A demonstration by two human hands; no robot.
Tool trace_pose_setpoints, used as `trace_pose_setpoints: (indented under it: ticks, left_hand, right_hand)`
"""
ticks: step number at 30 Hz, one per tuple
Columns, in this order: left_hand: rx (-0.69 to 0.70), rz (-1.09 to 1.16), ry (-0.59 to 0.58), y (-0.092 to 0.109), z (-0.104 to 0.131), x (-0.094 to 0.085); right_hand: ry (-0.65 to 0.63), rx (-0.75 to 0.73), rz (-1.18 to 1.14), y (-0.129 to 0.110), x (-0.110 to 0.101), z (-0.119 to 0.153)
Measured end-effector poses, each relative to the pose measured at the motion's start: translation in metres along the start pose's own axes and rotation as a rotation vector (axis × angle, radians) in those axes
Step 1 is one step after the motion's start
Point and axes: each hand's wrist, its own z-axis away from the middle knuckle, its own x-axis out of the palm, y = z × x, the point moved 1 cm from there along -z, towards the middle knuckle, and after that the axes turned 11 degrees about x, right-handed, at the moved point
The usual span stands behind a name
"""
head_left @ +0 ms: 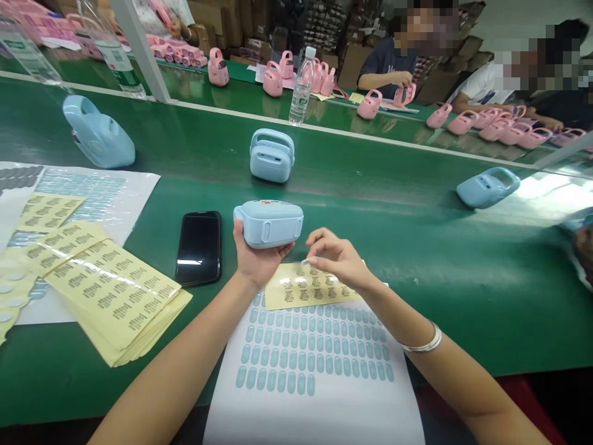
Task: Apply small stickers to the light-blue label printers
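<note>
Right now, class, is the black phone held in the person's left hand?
No, the left hand holds a light-blue device, while the black phone lies on the green table.

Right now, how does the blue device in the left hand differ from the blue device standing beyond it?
The held device is up in the left hand; the farther device stands on the green table. The held device turns a face with two oblong shapes to the camera; the farther device shows small dark openings. A handle arches over the farther device, none over the held device. Both are light blue and rounded.
</note>
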Motion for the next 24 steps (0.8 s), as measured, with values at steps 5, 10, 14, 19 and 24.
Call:
trace_pose_setpoints:
  ticks: [5,10,14,19,24]
  left_hand:
    - [-0.029,0.036,-0.105,0.002,0.003,0.003]
    - [-0.065,0.039,-0.157,0.0,0.006,0.004]
    - [-0.064,0.026,-0.197,0.0,0.005,0.003]
    - [-0.083,0.026,-0.191,0.001,0.004,0.003]
    - [-0.083,0.037,-0.177,0.0,0.005,0.003]
  right_hand:
    - [0.235,-0.292,0.163,-0.032,-0.001,-0.014]
    - [0.227,-0.321,0.253,-0.042,0.0,-0.025]
    - [0.193,-0.315,0.262,-0.041,-0.003,-0.027]
    - [0.132,-0.326,0.256,-0.041,-0.007,-0.029]
    - [0.136,-0.326,0.269,-0.042,-0.005,-0.03]
